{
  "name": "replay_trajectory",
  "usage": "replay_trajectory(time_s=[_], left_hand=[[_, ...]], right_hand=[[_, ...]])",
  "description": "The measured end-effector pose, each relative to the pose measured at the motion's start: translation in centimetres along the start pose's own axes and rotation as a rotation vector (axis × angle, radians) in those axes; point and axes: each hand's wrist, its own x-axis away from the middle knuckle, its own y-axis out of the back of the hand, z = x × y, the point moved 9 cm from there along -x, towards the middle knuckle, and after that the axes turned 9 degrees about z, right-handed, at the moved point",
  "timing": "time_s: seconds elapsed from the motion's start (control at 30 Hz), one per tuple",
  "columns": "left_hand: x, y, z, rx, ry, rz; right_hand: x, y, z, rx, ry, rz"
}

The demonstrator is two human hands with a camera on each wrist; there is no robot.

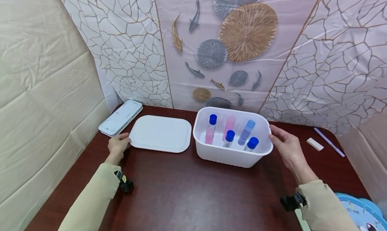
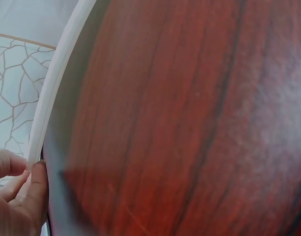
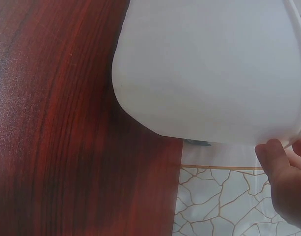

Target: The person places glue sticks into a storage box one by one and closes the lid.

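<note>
A white plastic bin (image 1: 229,158) stands on the table, with several small glue-stick-like tubes upright inside, some with dark blue caps (image 1: 230,135), others pink (image 1: 230,124) or light blue (image 1: 248,131). My right hand (image 1: 287,147) pinches the bin's right rim between thumb and fingers; the right wrist view shows the bin's side wall (image 3: 204,73) close up. To the bin's left lies a flat white lid (image 1: 161,133). Its left edge is between the thumb and fingers of my left hand (image 1: 118,145), and the lid's rim (image 2: 49,93) also shows in the left wrist view.
A white flat case (image 1: 121,117) lies at the back left, beside the lid. On the right are a white eraser-like block (image 1: 315,144) and a purple stick (image 1: 329,142). A blue round item (image 1: 361,209) sits at the lower right corner. Patterned cloth (image 1: 136,46) hangs behind the table.
</note>
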Motion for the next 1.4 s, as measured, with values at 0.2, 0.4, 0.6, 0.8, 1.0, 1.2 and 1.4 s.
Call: replay_trajectory(time_s=[0.2, 0.4, 0.6, 0.8, 1.0, 1.2, 1.4], left_hand=[[0.2, -0.6, 0.0, 0.119, 0.051, 0.080], [0.3, -1.0, -0.5, 0.228, 0.063, 0.154], [0.6, -1.1, -1.3, 0.302, 0.067, 0.277], [1.1, -0.3, -3.1, 0.382, 0.040, 0.317], [2.0, 0.4, -5.9, 0.583, -0.025, 0.401], [3.4, -0.2, -9.3, 0.670, -0.113, 0.518], [5.3, -1.8, -11.5, 0.667, -0.138, 0.564]], right_hand=[[0.1, 0.0, 0.0, 0.001, -0.013, 0.003], [0.0, 0.0, 0.0, -0.001, -0.007, 0.004], [0.0, 0.0, -0.2, -0.026, -0.009, 0.012], [0.5, 0.7, -0.2, -0.264, 0.069, -0.029], [1.5, 2.3, 1.8, -0.648, 0.235, -0.222], [2.4, 0.1, 6.2, -0.717, 0.304, -0.241], [2.3, -6.5, 9.5, -0.663, 0.247, 0.030]])
